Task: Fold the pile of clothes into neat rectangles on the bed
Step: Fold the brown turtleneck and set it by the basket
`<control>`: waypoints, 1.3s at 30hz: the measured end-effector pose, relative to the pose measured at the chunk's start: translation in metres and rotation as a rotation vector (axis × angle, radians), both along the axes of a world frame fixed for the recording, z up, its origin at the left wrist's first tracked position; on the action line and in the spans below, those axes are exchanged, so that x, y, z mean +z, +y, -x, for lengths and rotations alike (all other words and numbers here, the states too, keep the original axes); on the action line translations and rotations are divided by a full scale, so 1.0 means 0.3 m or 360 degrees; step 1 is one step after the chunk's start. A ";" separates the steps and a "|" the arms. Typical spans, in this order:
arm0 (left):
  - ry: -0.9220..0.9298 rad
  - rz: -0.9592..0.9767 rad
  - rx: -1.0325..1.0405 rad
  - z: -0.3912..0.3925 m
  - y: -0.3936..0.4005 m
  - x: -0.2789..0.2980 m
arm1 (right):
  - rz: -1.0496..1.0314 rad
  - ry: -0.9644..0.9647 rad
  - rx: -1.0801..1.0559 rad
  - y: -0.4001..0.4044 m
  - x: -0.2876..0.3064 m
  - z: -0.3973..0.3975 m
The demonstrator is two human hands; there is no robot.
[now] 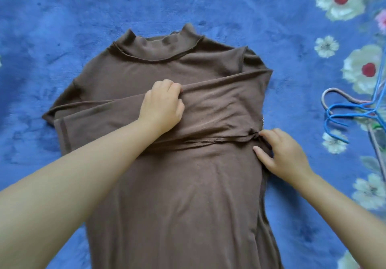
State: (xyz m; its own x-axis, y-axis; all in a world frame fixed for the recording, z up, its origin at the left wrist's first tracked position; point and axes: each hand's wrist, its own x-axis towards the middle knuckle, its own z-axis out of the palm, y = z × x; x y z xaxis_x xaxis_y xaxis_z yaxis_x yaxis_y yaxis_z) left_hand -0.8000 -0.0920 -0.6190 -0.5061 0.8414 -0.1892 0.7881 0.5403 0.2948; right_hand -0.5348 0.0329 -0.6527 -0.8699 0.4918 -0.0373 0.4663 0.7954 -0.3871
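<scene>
The brown top (pixel 177 164) lies flat on the blue bed (pixel 62 18), collar away, its sleeve (pixel 208 101) folded crosswise; the left hand (pixel 161 105) pinches the sleeve's upper edge, the right hand (pixel 279 153) presses open-fingered at its right side.

The single head view looks steeply down, from close above, onto the bed (pixel 62 18).
</scene>
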 end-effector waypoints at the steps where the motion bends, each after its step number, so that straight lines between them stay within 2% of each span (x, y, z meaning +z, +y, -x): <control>1: -0.0079 -0.0008 0.0018 -0.022 0.062 -0.007 | 0.0041 0.0044 -0.0156 -0.021 -0.011 0.004; 3: -0.0232 -0.0088 -0.0004 -0.062 0.189 -0.011 | 0.0087 0.0133 -0.0406 -0.052 -0.022 0.036; 6: -0.0347 -0.0154 -0.0092 -0.121 0.363 -0.012 | 0.0072 0.0251 -0.0526 -0.068 -0.045 0.067; 10: -0.0290 0.0108 -0.0223 -0.200 0.525 -0.029 | 0.0145 0.0472 -0.0663 -0.052 -0.072 0.042; 13: -0.0285 0.0195 -0.0258 -0.228 0.584 -0.048 | 0.0206 0.0589 -0.0686 -0.045 -0.080 0.024; 17: -0.0670 0.0049 -0.0120 -0.237 0.614 -0.063 | 0.0149 0.0650 -0.0617 -0.037 -0.091 -0.028; 19: -0.0722 -0.0027 -0.0066 -0.241 0.604 -0.068 | 0.0084 0.0591 -0.0570 -0.037 -0.095 -0.045; 23: -0.0542 -0.0102 -0.0121 -0.250 0.589 -0.083 | 0.0137 0.0405 -0.0580 -0.021 -0.079 -0.027; 27: -0.0391 -0.0270 -0.0111 -0.243 0.562 -0.056 | 0.0344 0.0345 -0.0611 -0.002 -0.047 -0.024; 32: -0.0077 -0.0548 -0.0241 -0.217 0.330 -0.028 | 0.0759 0.0080 -0.0825 -0.016 -0.001 -0.040; 35: 0.0051 -0.0520 -0.0217 -0.233 0.130 -0.041 | 0.0969 0.0034 -0.1084 -0.048 0.017 -0.046; 39: 0.0124 -0.0476 -0.0150 -0.291 -0.116 -0.063 | 0.1562 0.0064 -0.1435 -0.130 0.016 -0.071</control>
